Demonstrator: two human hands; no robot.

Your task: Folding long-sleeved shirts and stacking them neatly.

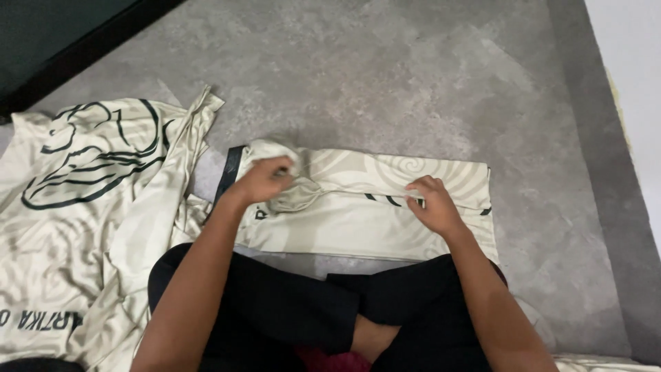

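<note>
A bunched sleeve [288, 195] of the folded cream shirt [358, 213] is gripped by the left hand [265, 180]; its fold is pinched by the right hand [432, 204]. Both cloths are spread on grey floor [385, 76].

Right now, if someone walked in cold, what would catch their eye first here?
First, the cream folded garment lying on the grey floor at centre, in front of the seated person's crossed legs. The left hand grips a bunched part at its left end, while the right hand presses on the fold edge. At left, a spread cream cloth with bold dark line art stands out.
</note>
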